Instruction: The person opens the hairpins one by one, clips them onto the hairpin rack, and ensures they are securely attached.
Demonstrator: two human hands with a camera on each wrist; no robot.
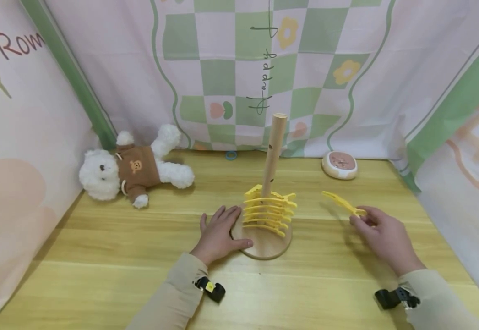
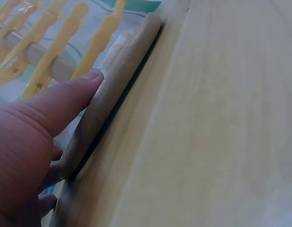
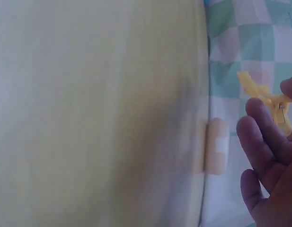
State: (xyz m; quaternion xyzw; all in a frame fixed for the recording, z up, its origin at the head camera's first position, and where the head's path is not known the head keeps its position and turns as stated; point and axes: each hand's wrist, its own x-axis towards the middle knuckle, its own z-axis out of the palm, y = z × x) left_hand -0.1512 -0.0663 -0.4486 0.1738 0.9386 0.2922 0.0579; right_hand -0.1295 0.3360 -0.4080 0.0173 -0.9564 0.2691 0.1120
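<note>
A wooden post [image 1: 274, 153] rises from a round wooden base [image 1: 263, 250]. Several yellow hair clips [image 1: 267, 214] sit stacked around its lower part. My left hand [image 1: 219, 236] steadies the base at its left side, the thumb over the rim and the other fingers along the edge; the left wrist view shows the base [image 2: 112, 94] beside that thumb. To the right, above the table, my right hand [image 1: 388, 236] pinches another yellow hair clip [image 1: 342, 203] by its handle end, its long end pointing toward the post. The spring of this clip [image 3: 278, 106] shows in the right wrist view.
At the back left of the wooden table [image 1: 99, 275] lies a white plush bear [image 1: 140, 167] in a brown shirt. A small blue ring [image 1: 231, 155] lies behind the post. A pink and white rounded device [image 1: 340, 165] sits at the back right, before the patterned curtain [image 1: 223, 41].
</note>
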